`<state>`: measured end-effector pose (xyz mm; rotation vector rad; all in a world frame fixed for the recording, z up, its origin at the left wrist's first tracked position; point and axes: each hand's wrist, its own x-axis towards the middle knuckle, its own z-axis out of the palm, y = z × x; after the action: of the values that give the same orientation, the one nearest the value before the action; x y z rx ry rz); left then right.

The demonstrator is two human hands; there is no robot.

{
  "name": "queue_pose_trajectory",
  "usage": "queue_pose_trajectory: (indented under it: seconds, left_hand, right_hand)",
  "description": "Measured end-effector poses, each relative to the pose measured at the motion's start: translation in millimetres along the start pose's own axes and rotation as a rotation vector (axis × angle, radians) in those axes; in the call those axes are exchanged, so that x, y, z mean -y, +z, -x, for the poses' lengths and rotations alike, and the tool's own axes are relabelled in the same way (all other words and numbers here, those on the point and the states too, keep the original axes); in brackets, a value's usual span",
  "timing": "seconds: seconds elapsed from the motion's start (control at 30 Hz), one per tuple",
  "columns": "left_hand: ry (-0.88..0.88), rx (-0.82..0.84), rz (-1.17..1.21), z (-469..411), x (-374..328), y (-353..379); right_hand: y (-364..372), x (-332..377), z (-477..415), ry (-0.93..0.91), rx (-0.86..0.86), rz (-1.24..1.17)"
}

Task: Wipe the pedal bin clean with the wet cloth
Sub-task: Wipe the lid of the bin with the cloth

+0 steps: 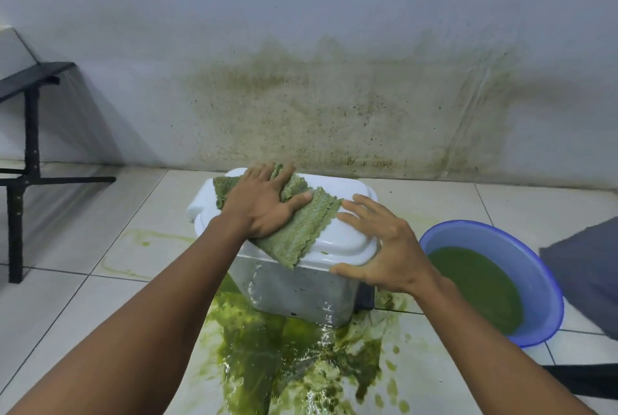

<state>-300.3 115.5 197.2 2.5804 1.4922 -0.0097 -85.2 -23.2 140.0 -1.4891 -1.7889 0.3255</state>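
Currently, the wet green cloth [301,230] is pressed onto the white lid of the pedal bin [294,291] by the left hand [264,204], whose fingers are spread over the fabric, a fold bunched beside the thumb. The lid's near right corner is touched by the right hand [384,254], fingers spread. The bin is set on the tiled floor [83,297] in a green puddle [284,347], with a blue basin [521,254] of green water just beside it.

— Where are your hands?
— My left hand [264,202] presses the green cloth [302,230] flat on the pedal bin [341,242] lid; my right hand [379,249] braces the lid's near corner, fingers spread
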Motion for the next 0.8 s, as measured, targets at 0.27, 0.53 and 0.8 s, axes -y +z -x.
queue_pose_trajectory:
  seconds: [0.27,0.53,0.8]
  left_hand:
    - [0.047,-0.14,0.061,49,-20,21]
    - [0.289,-0.215,-0.137,93,22,29]
    - [0.137,-0.205,-0.146,68,-63,41]
  right_hand:
    - [-30,-8,-15,0.151,0.139,-0.307]
    - [1,-4,-29,0.206,0.112,-0.132]
    - [2,-8,-25,0.175,0.064,-0.241]
